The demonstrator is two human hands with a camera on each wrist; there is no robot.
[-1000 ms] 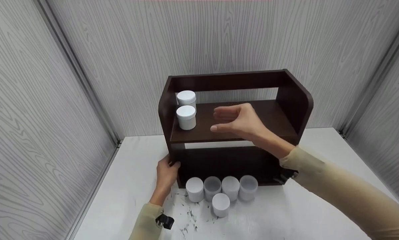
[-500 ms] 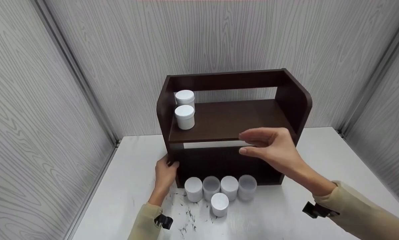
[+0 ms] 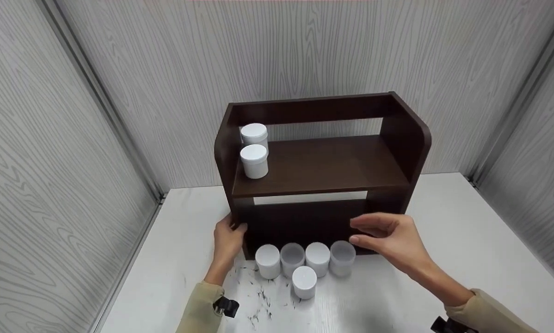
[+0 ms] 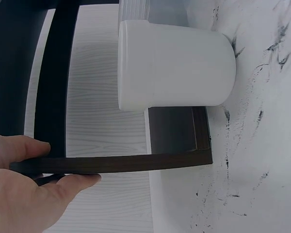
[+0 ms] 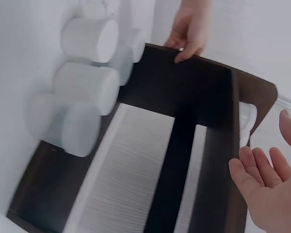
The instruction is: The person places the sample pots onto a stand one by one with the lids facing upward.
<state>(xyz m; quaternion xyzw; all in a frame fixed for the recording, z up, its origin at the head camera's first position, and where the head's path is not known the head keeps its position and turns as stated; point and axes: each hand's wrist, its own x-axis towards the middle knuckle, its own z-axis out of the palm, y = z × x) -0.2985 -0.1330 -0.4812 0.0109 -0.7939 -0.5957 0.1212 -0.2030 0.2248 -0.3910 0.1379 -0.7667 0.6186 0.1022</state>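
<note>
My left hand (image 3: 228, 238) grips the left side panel of a dark brown two-tier shelf (image 3: 323, 162); the left wrist view shows thumb and fingers on either side of the panel edge (image 4: 131, 163). Empty-handed, my right hand (image 3: 392, 238) hovers in front of the shelf's lower right part, fingers gently bent and thumb apart. Just left of it is a translucent jar (image 3: 342, 258), not touched. Beside that jar stand a white jar (image 3: 317, 259), another translucent jar (image 3: 292, 260) and a white jar (image 3: 267, 261) in a row. One white jar (image 3: 304, 282) stands before them.
Two white lidded jars, a front one (image 3: 255, 162) and a rear one (image 3: 255, 133), stand at the left end of the upper tier. The white table (image 3: 184, 222) has dark scuffs near the jars. Wood-grain panels (image 3: 304, 51) enclose the back and sides.
My right hand has moved from in front of the upper tier down and to the right, to the level of the lower tier. The left hand keeps its grip on the side panel.
</note>
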